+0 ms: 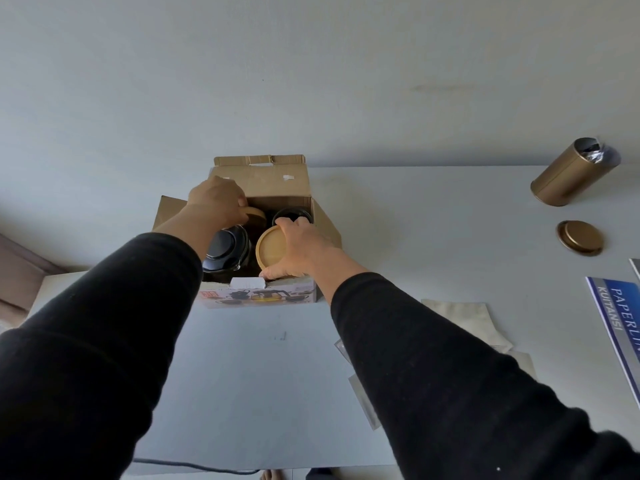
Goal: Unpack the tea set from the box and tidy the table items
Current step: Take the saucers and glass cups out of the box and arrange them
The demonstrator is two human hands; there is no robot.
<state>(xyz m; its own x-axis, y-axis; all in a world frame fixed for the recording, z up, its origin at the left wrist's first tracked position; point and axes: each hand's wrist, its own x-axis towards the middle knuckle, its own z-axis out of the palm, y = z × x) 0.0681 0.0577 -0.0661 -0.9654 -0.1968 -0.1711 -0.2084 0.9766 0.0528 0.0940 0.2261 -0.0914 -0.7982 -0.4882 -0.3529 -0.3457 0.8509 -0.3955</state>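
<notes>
A: Fingers of the right hand curl over the far rim of a round wooden coaster, thumb under its near edge. It's gripped, tilted up inside the box.

B: Left?

A: Left hand reaches into the box's far-left corner, fingers bent down onto a second wooden disc. Whether it actually grips it, can't tell; fingertips are hidden.

B: Near to far, go.

A: Nearest: black sleeves, bare white table between them, a dark cable along the near edge. Flat clear packets and a pale cloth right of the right arm. Blue booklet cut off by the right frame edge.

B: Box?

A: Mid-table, flaps open, printed near side facing the camera, white foam block at its near rim. Black teapot inside left, touching the coaster's side; dark cup in the far-right compartment.

B: Room?

A: Tight inside. Open tabletop right of the box, up to a gold lid and a gold tin lying tilted, far right. Table's far edge meets the wall just behind the box.
</notes>
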